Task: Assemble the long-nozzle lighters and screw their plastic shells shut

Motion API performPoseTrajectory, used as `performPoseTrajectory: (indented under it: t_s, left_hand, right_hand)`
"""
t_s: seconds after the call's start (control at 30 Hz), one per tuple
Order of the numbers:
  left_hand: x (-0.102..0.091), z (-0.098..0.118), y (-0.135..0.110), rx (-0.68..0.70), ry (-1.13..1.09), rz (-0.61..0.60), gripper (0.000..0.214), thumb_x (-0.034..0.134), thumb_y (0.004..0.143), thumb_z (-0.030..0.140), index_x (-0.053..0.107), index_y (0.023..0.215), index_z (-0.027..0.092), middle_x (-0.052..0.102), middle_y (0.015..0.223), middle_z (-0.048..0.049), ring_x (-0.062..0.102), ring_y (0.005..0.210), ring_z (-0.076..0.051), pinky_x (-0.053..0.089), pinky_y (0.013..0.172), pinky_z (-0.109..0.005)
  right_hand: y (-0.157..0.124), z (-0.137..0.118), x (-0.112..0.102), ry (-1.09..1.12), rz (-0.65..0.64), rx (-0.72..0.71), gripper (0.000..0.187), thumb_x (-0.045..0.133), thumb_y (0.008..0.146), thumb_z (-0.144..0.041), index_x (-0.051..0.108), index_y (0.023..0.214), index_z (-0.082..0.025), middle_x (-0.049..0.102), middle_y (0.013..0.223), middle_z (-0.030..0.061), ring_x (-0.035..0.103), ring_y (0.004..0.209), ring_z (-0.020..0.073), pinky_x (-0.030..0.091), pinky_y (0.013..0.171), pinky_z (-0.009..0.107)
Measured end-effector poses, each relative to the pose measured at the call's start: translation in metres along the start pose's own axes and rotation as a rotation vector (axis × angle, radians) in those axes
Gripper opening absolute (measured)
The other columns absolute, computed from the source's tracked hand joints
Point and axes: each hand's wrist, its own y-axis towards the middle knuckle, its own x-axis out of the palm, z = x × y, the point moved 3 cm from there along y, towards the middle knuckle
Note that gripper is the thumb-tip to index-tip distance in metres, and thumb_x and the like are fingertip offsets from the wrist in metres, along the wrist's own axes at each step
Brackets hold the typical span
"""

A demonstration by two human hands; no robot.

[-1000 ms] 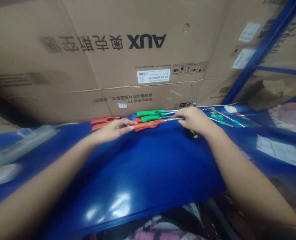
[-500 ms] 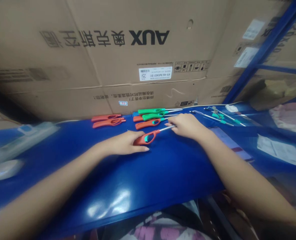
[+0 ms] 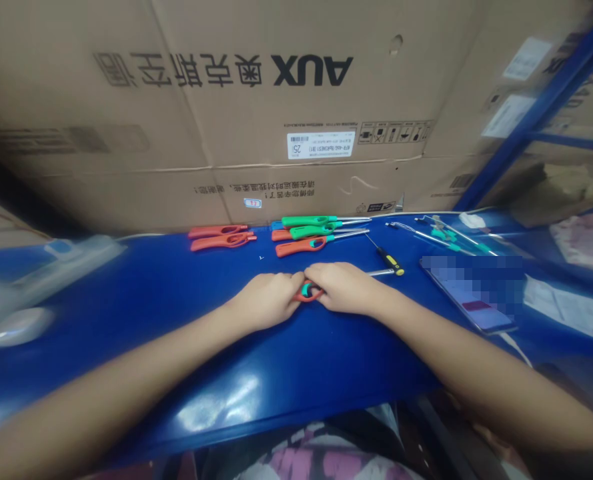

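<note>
The right hand (image 3: 346,288) has moved in along the metal rod to the handle of one orange lighter (image 3: 306,300); half a second ago it pinched the rod near its far end. The lighter has come closer to the person too, and the two hands, then well apart, now meet over its trigger loop.

The left hand (image 3: 271,301) is closed around the rear of the handle, hiding most of it. The right hand grips the front, beside the loop, where a teal trigger (image 3: 306,289) shows between the hands. Some rod (image 3: 382,272) sticks out beyond the right hand (seemingly this lighter's own, though the fingers cover the join).

For the work, this means that both hands are now taken up with a single lighter, held apart from the others, with the grip centred on its handle. Just beyond the hands lie another orange lighter (image 3: 296,249) and two green lighters, their rods pointing right. Beyond the left hand are two red handles (image 3: 216,242) with no rod showing. A black-and-yellow screwdriver (image 3: 391,261), now uncovered by the right hand's shift, rests just past it, and a phone (image 3: 463,300) lies farther to its right.
</note>
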Motion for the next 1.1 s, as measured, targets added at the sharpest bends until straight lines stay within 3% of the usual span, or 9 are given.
performPoseTrajectory:
  t_s: [0.1, 0.2, 0.33, 0.4, 0.63, 0.87, 0.97, 1.1]
  left_hand:
    - [0.0, -0.004, 0.001, -0.02, -0.028, -0.007, 0.023, 0.045, 0.094, 0.032, 0.06, 0.107, 0.019, 0.072, 0.089, -0.0125, 0.07, 0.074, -0.031, 0.048, 0.06, -0.034]
    - [-0.003, -0.012, 0.005, -0.049, -0.088, -0.023, 0.02, 0.048, 0.091, 0.032, 0.063, 0.092, 0.019, 0.07, 0.079, -0.0095, 0.067, 0.065, -0.025, 0.042, 0.054, -0.029]
    - [-0.008, -0.023, 0.007, -0.094, -0.177, -0.055, 0.018, 0.05, 0.085, 0.027, 0.058, 0.071, 0.019, 0.065, 0.065, -0.0043, 0.059, 0.053, -0.017, 0.035, 0.048, -0.026]
    - [-0.01, -0.025, 0.007, -0.107, -0.206, -0.057, 0.019, 0.05, 0.085, 0.027, 0.056, 0.068, 0.02, 0.064, 0.065, -0.0034, 0.058, 0.053, -0.017, 0.034, 0.048, -0.026]
    - [-0.009, -0.021, -0.003, -0.137, -0.247, -0.1, 0.015, 0.05, 0.082, 0.027, 0.053, 0.069, 0.02, 0.062, 0.064, -0.0031, 0.053, 0.051, -0.016, 0.03, 0.047, -0.027]
    - [-0.011, -0.021, -0.006, -0.111, -0.32, -0.184, 0.016, 0.049, 0.083, 0.027, 0.053, 0.07, 0.02, 0.063, 0.064, 0.0001, 0.055, 0.052, -0.014, 0.035, 0.047, -0.024]
    - [-0.009, -0.018, -0.007, -0.111, -0.302, -0.151, 0.015, 0.049, 0.083, 0.025, 0.054, 0.07, 0.02, 0.062, 0.063, -0.0003, 0.054, 0.051, -0.014, 0.033, 0.046, -0.024]
    - [-0.009, -0.018, -0.003, -0.123, -0.224, -0.027, 0.016, 0.053, 0.086, 0.032, 0.057, 0.077, 0.02, 0.064, 0.069, -0.004, 0.058, 0.057, -0.018, 0.032, 0.05, -0.027]
  right_hand:
    - [-0.002, 0.008, -0.004, 0.047, 0.083, -0.053, 0.032, 0.056, 0.088, -0.019, 0.062, 0.119, -0.014, 0.065, 0.121, 0.0137, 0.065, 0.104, 0.0251, 0.048, 0.079, 0.032]
    - [-0.006, 0.024, -0.016, 0.028, 0.164, -0.077, 0.042, 0.062, 0.086, -0.021, 0.06, 0.127, -0.013, 0.064, 0.125, 0.0143, 0.06, 0.115, 0.0282, 0.047, 0.093, 0.038]
    - [-0.007, 0.039, -0.023, -0.008, 0.145, -0.047, 0.021, 0.062, 0.092, -0.031, 0.07, 0.103, -0.014, 0.072, 0.101, 0.0102, 0.066, 0.094, 0.0247, 0.047, 0.082, 0.035]
    - [-0.006, 0.038, -0.021, -0.034, 0.146, -0.066, 0.022, 0.057, 0.097, -0.033, 0.07, 0.095, -0.015, 0.072, 0.094, 0.0096, 0.065, 0.087, 0.0227, 0.045, 0.077, 0.033]
    - [-0.002, 0.023, -0.006, -0.177, 0.126, -0.17, 0.027, 0.047, 0.101, -0.03, 0.064, 0.087, -0.014, 0.066, 0.084, 0.0088, 0.057, 0.074, 0.0188, 0.037, 0.068, 0.03]
    - [-0.003, 0.021, -0.003, -0.207, 0.225, -0.266, 0.031, 0.042, 0.102, -0.028, 0.065, 0.088, -0.012, 0.064, 0.082, 0.01, 0.054, 0.074, 0.0186, 0.035, 0.068, 0.03]
    - [-0.003, 0.017, -0.003, -0.205, 0.168, -0.232, 0.028, 0.045, 0.101, -0.026, 0.064, 0.087, -0.012, 0.065, 0.083, 0.0098, 0.057, 0.076, 0.0192, 0.036, 0.068, 0.03]
    - [-0.004, 0.021, -0.011, -0.129, 0.067, -0.073, 0.024, 0.048, 0.1, -0.03, 0.063, 0.088, -0.015, 0.068, 0.09, 0.0084, 0.061, 0.081, 0.0196, 0.037, 0.068, 0.029]
